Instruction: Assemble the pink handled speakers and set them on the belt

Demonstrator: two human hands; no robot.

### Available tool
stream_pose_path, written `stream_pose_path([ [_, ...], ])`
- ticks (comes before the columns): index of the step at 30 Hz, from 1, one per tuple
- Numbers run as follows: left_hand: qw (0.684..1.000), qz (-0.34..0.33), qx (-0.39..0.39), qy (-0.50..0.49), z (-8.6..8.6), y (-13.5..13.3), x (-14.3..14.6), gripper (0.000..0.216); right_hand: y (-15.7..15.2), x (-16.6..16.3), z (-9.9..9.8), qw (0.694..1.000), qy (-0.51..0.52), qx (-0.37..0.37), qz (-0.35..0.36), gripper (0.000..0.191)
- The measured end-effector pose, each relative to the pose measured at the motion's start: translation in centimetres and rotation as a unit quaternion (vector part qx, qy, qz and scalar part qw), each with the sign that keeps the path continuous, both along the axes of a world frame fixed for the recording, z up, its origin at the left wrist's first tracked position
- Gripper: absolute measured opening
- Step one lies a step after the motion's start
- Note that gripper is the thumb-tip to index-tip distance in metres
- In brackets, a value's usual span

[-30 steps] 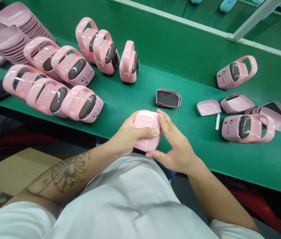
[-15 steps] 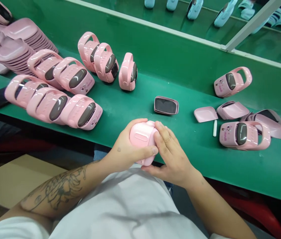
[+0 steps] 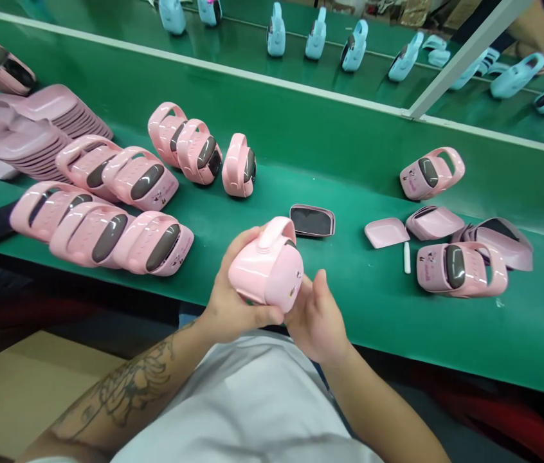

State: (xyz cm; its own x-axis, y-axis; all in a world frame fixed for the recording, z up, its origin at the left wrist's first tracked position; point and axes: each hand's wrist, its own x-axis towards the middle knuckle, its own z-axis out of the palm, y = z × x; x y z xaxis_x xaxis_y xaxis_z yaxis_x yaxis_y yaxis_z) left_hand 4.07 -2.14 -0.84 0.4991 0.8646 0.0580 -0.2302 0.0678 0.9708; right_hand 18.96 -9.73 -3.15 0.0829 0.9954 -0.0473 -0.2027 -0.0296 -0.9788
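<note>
My left hand (image 3: 227, 313) is wrapped round a glossy pink plastic housing (image 3: 260, 273) with a loop handle on top, its fingers behind it and thumb along its lower edge. The printed end faces right, and a bit of dark window shows under the handle. My right hand (image 3: 319, 321) is beside that end, palm turned up and thumb raised. Its fingers are partly hidden behind the housing; whether they touch it I cannot tell. On the green bench just beyond lies a shallow pink cover (image 3: 312, 220) with a dark inside.
Several pink handled housings (image 3: 154, 244) stand at left beside stacked pink covers (image 3: 35, 149). To the right are two more housings (image 3: 462, 270), loose covers (image 3: 386, 233) and a small white stick (image 3: 407, 257). Blue housings (image 3: 276, 32) stand beyond the bench's back wall; a co-worker's arm (image 3: 539, 32) is there.
The housing has been turned, so its handle points up and its printed end shows. My right hand has come away from its top and opened. The camera view has shifted.
</note>
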Motion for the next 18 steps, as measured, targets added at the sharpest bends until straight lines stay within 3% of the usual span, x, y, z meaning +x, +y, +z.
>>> stream_pose_path([
  [3, 0.998, -0.035, -0.035, 0.045, 0.6, 0.1, -0.4, 0.105, 0.4, 0.3, -0.4, 0.992, 0.072, -0.022, -0.106, 0.067],
  [5, 0.993, -0.048, -0.083, 0.068, 1.1, 0.0, -0.7, 0.100, 0.2, 0.8, -0.6, 0.987, 0.075, -0.014, -0.143, 0.069],
  [9, 0.987, -0.042, -0.118, 0.102, 2.0, -0.1, -0.9, 0.090, -0.5, 1.2, -0.5, 0.994, 0.045, 0.000, -0.103, 0.071],
  [14, 0.989, -0.065, -0.112, 0.068, 2.1, -0.1, -0.9, 0.079, -1.0, 1.7, 0.1, 0.997, 0.043, 0.012, -0.059, 0.056],
  [18, 0.990, -0.069, -0.110, 0.062, 2.2, -0.3, -1.0, 0.076, -1.2, 2.3, 0.2, 0.998, 0.053, 0.003, -0.026, 0.055],
])
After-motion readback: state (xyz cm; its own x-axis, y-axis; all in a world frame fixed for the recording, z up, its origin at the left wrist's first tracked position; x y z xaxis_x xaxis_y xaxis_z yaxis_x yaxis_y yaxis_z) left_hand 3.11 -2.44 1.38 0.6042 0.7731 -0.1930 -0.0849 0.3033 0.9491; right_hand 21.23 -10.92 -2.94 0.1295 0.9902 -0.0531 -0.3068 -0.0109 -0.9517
